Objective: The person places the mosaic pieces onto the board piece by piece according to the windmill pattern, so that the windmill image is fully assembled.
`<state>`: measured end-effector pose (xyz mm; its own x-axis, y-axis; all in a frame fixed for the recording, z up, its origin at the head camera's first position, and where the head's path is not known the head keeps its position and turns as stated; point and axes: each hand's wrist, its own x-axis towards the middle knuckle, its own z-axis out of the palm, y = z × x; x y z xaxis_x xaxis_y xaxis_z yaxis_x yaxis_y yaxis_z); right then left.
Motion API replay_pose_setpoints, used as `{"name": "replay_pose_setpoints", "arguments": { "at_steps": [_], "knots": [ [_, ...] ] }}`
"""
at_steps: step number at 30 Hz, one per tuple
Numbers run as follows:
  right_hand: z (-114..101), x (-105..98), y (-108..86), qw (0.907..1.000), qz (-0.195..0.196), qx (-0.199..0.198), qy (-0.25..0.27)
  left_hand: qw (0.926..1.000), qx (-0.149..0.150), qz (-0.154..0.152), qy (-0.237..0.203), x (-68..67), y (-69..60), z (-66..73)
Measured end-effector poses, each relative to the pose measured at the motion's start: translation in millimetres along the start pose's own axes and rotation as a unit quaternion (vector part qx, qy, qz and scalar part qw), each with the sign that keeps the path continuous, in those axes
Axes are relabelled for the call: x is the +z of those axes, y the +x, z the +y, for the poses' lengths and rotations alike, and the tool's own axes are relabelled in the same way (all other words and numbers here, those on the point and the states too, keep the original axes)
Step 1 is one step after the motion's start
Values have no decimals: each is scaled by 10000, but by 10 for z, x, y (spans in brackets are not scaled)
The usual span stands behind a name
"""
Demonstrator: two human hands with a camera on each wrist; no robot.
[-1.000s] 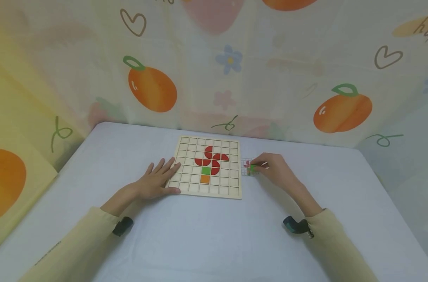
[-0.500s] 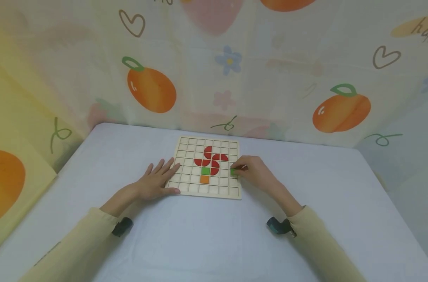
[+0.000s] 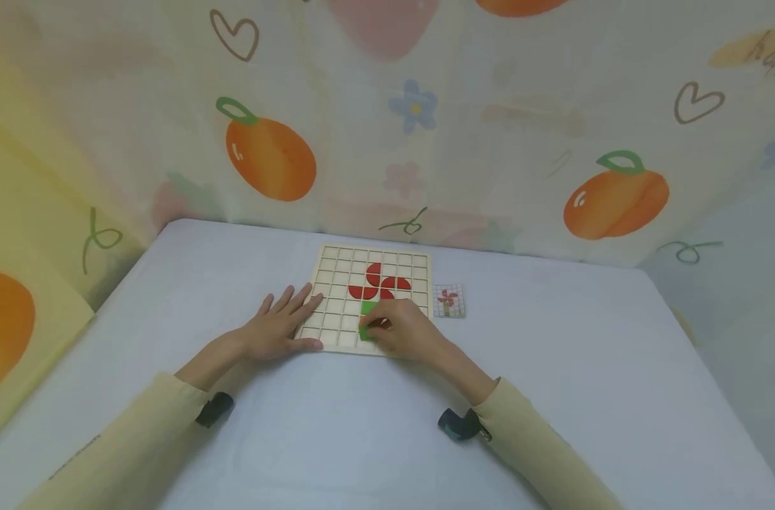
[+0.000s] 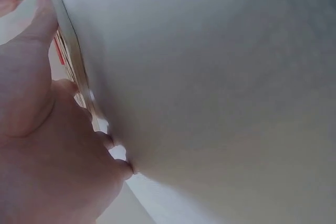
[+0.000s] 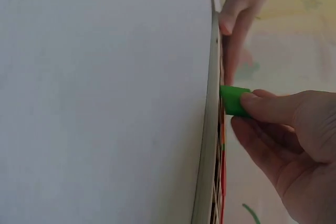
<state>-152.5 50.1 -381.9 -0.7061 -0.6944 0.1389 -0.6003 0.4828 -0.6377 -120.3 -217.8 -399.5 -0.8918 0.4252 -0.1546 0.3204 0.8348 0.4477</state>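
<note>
A wooden grid board (image 3: 336, 322) lies on the table, with red rounded pieces (image 3: 396, 283) set in its cells like a pinwheel. Below them sits a green square piece (image 3: 369, 307); the orange piece under it is mostly covered by my right hand. My right hand (image 3: 403, 329) pinches a green block (image 5: 235, 100) between thumb and fingers, over the board's lower middle cells. In the right wrist view the block's edge is at the board's surface; contact is unclear. My left hand (image 3: 279, 327) rests with fingers spread on the board's left edge.
A small pattern card (image 3: 449, 300) with a red pinwheel design lies just right of the board. A white cloth covers the table (image 3: 336, 425), and a fruit-printed curtain (image 3: 477, 184) hangs behind its far edge.
My right hand has carried the green block left from above the card to the board's lower middle, uncovering the card. The left hand has stayed on the board.
</note>
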Motion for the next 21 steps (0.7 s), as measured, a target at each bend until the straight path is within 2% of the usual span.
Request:
{"name": "replay_pose_setpoints", "arguments": {
  "at_steps": [4, 10, 15, 21],
  "knots": [
    [-32, 77, 13, 10000, -18, 31, -93, 9999, 75, 40, -107, -8, -19, -2],
    [-62, 109, 15, 9990, -190, 263, -300, 10000, 41, -39, -6, -24, -57, 26],
    [-86, 93, 11, 9974, -149, 277, -643, 10000, -3, -59, -46, -39, -49, 63],
    [-92, 89, 24, 9926, -190, 257, -1170, 9999, -65, -95, 49, -11, -6, 27]
  ]
}}
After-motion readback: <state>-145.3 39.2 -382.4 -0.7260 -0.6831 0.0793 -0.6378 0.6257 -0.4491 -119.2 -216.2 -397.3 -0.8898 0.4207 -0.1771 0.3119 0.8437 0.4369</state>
